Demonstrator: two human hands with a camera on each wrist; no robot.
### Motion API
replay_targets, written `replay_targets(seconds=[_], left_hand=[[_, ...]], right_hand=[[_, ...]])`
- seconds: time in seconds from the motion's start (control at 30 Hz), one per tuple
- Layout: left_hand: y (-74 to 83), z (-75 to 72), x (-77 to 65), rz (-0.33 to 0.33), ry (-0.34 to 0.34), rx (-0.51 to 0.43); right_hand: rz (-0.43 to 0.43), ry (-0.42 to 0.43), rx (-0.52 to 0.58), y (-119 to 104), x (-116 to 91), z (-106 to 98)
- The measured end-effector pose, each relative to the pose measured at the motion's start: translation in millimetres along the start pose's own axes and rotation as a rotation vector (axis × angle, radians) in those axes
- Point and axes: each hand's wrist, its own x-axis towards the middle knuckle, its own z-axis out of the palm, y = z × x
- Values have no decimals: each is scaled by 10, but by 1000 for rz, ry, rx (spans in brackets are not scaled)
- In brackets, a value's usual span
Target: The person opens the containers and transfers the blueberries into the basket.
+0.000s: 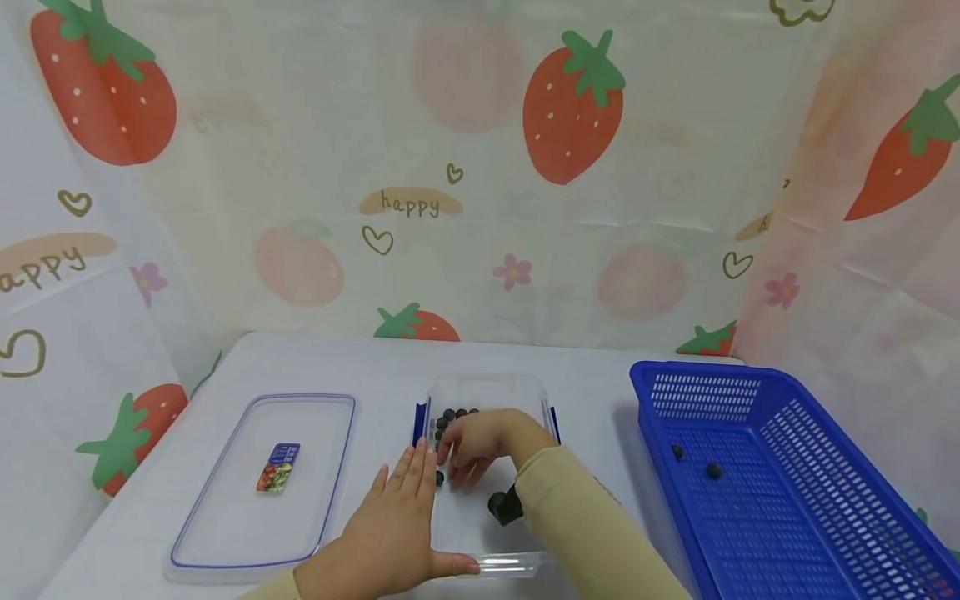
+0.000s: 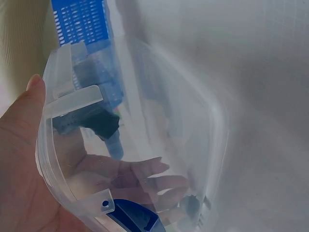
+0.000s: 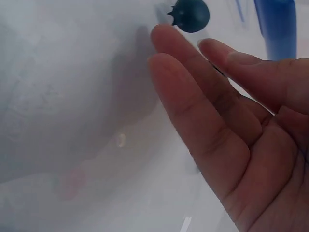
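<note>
A clear plastic container [image 1: 517, 565] with blue side latches stands in the middle of the table. Several dark blueberries [image 1: 449, 414] lie along its far left part, and another blueberry [image 1: 439, 478] sits nearer. My left hand [image 1: 390, 525] rests along the container's left side, fingers straight and thumb stretched across the near rim. Inside the container reaches my right hand [image 1: 483, 442], with loosely bent fingers over the left part. In the right wrist view, a blueberry [image 3: 191, 15] with a spiky crown lies just beyond the fingertips [image 3: 166, 38]; nothing shows in the grasp.
On the left lies a clear lid [image 1: 225, 500] with a blue-purple seal, and a small printed packet [image 1: 278, 467] appears within its outline. At the right stands a blue perforated basket [image 1: 780, 533] holding two blueberries [image 1: 714, 471]. A strawberry-print curtain [image 1: 465, 275] hangs behind the table.
</note>
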Motion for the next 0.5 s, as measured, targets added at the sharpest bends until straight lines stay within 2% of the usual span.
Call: replay_targets(seconds=[0.3,0.5], left_hand=[[16,-22,-16,7,0,-15],[17,-23,-23,13,8,-20]], right_hand=[[-36,-21,-40,4,31,16],[-94,31,-47,-1,40,15]])
